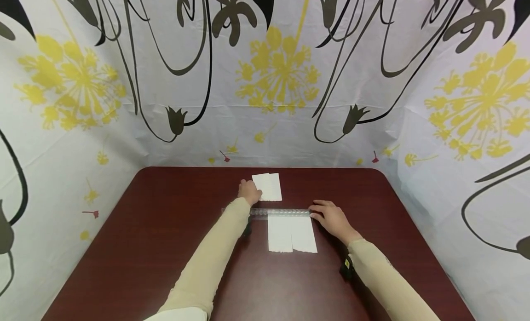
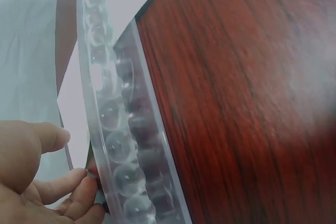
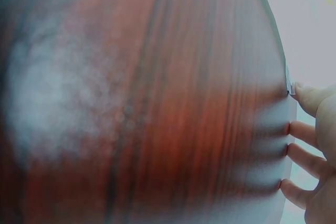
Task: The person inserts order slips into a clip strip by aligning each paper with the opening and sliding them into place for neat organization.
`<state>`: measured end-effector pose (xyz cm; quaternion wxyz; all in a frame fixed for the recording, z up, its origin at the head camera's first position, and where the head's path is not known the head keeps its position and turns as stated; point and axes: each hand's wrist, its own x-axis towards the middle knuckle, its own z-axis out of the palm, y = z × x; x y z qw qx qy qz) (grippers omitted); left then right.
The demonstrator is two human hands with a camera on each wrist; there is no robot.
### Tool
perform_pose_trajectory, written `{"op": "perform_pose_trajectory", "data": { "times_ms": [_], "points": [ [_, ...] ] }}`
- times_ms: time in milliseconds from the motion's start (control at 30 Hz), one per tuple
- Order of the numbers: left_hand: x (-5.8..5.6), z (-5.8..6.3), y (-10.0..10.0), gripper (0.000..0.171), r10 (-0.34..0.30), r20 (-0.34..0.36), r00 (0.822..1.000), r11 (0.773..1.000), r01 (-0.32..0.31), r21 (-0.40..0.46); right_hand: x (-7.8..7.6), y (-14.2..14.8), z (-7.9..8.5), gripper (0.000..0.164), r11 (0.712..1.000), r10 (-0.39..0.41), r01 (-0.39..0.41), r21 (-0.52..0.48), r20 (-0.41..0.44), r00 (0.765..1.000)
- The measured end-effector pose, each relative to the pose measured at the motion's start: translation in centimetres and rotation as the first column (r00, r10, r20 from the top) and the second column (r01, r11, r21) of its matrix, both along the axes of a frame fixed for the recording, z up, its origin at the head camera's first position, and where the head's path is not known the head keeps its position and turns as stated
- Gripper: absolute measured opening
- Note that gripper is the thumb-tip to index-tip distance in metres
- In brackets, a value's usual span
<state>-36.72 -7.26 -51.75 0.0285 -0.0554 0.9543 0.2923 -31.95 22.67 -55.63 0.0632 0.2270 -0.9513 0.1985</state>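
A clear plastic strip with a row of round bumps [image 1: 285,213] lies crosswise on the table, along the top edge of two white paper pieces [image 1: 280,234] with ragged lower edges. Beyond it, two more paper pieces [image 1: 272,186] overlap side by side. My left hand [image 1: 249,192] is at the left edge of these far pieces, thumb over the paper. In the left wrist view a gap shows between thumb and fingers, beside the strip [image 2: 121,148]. My right hand [image 1: 334,220] touches the strip's right end with its thumb, its fingers spread on the table.
The dark red wooden table [image 1: 186,187] has rounded far corners. White cloth with yellow and dark flower prints [image 1: 281,72] hangs around it at the back and both sides. A dark band [image 1: 347,268] sits on the right wrist.
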Motion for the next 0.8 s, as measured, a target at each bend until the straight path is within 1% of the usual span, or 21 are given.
{"op": "perform_pose_trajectory", "data": {
  "times_ms": [133,300,567,667,800],
  "points": [
    [0.1,0.3,0.3,0.037,0.048,-0.004,0.999,0.999,-0.048,0.012,0.0,0.0,-0.1,0.032,1.000,-0.005,0.005,-0.002,0.004,1.000],
    [0.2,0.4,0.9,0.039,0.105,-0.034,0.994,0.994,-0.104,0.013,0.1,0.0,-0.2,0.032,1.000,-0.009,0.009,-0.007,0.010,1.000],
    [-0.7,-1.4,1.4,0.048,0.193,-0.080,0.978,0.981,-0.193,0.007,0.2,0.0,-0.1,0.034,1.000,-0.003,0.003,0.001,0.016,1.000],
    [-1.0,-1.6,1.5,0.050,0.210,-0.109,0.971,0.977,-0.212,0.001,0.2,0.0,0.0,0.033,1.000,-0.004,0.004,-0.002,0.009,1.000],
    [-1.1,-1.4,1.5,0.048,0.217,-0.130,0.967,0.974,-0.223,-0.035,0.0,0.0,0.0,0.033,1.000,-0.005,0.005,-0.003,0.000,1.000]
  ]
}}
